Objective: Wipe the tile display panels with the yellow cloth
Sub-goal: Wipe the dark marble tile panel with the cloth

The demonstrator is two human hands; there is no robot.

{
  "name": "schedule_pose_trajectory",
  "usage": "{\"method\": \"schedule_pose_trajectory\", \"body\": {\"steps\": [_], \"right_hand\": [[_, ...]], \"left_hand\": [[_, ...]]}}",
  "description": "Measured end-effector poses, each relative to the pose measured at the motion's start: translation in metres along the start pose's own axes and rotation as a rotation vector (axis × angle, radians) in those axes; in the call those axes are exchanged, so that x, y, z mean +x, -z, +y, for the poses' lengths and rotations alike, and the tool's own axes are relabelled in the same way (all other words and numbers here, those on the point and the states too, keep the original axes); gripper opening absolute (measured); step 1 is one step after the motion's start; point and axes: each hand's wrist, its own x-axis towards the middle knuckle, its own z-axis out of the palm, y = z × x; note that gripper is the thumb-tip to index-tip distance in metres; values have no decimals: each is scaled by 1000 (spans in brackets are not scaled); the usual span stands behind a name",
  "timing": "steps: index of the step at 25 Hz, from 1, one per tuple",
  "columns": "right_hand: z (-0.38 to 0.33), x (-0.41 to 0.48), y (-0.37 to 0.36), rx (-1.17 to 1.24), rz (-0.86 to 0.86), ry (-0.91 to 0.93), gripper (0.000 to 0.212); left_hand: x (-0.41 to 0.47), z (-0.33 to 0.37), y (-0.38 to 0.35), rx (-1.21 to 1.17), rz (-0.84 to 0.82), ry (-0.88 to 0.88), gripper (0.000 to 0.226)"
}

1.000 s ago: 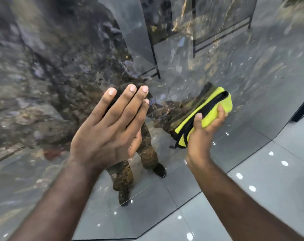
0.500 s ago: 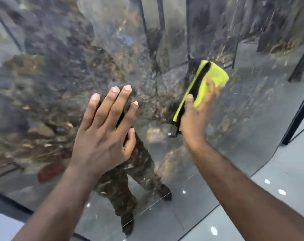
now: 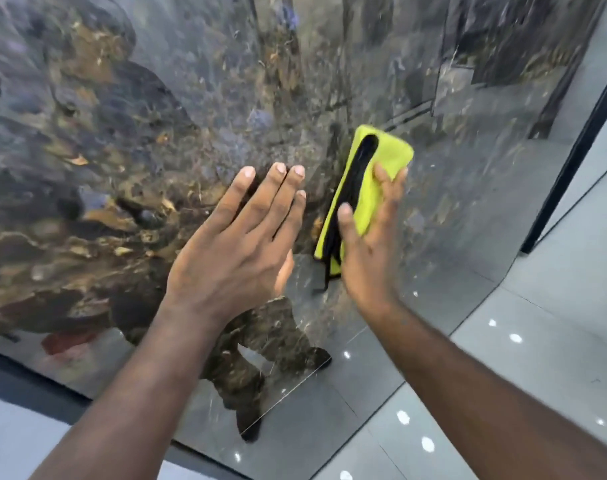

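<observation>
Blurred tile panel bears open-fingered left hand; fingers of right hand grip half-hidden yellow cloth.

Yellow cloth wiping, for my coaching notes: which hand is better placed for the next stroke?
Right. The right hand holds the yellow cloth against the tile panel; the left hand lies flat on the panel, empty.

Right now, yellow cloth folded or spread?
Folded: yellow cloth shows stacked layers, black edging along one side, gripped in the right hand.
</observation>
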Motion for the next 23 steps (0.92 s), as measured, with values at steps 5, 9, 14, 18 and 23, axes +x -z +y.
{"method": "schedule_pose_trajectory", "body": {"steps": [5, 9, 14, 18, 23], "right_hand": [[40, -7, 6, 222, 198, -616, 69], [26, -11, 6, 40, 60, -164, 76], [91, -55, 10, 228, 167, -779, 78], [99, -48, 21, 223, 109, -509, 75], [87, -53, 17, 139, 67, -591, 80]], "left_hand": [[0, 1, 2, -31, -20, -33, 66], [0, 3, 5, -32, -35, -27, 69], [4, 4, 10, -29, -2, -17, 69], [5, 7, 13, -35, -33, -9, 71], [4, 10, 12, -49, -73, 31, 69]]}}
